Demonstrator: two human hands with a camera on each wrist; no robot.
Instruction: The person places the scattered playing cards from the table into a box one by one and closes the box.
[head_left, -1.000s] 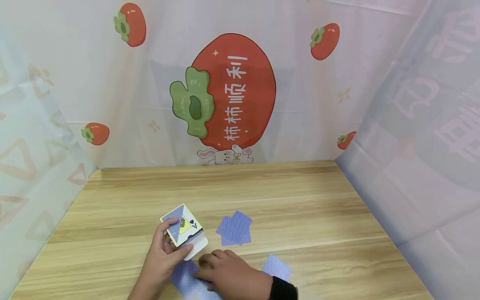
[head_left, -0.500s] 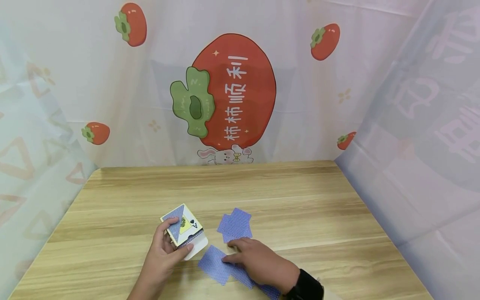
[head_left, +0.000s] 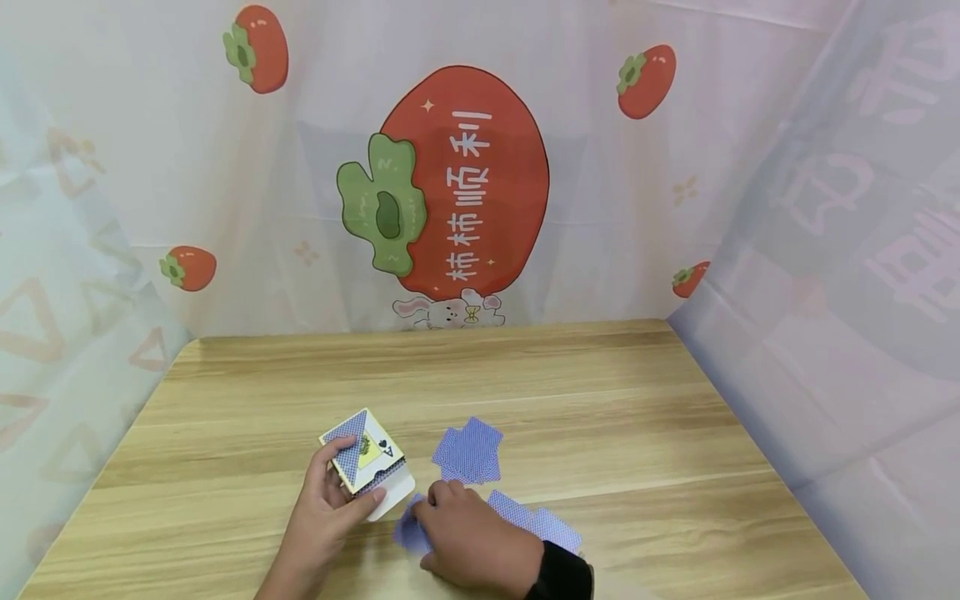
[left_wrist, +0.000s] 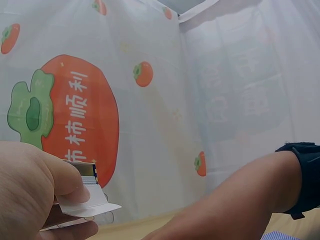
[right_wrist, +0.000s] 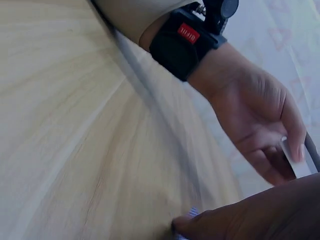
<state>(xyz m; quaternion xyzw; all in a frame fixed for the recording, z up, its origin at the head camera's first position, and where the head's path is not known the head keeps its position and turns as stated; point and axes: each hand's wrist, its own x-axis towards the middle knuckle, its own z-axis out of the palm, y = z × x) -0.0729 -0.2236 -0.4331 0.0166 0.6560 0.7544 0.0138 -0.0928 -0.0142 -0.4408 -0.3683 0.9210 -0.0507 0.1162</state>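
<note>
Evidently, the card box point(head_left: 377, 448) is gripped by the curled fingers of the left hand point(head_left: 324, 502); just beside its white flap point(head_left: 395, 495), a blurred blue card point(head_left: 410, 529) is pinched by the right hand point(head_left: 476, 533), best kept flat.

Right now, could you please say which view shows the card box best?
The head view: it shows the card box with its printed face and white flap, partly covered by the left hand. The left wrist view shows mainly its open end and flap; the right wrist view catches just a pale piece near the right edge.
</note>
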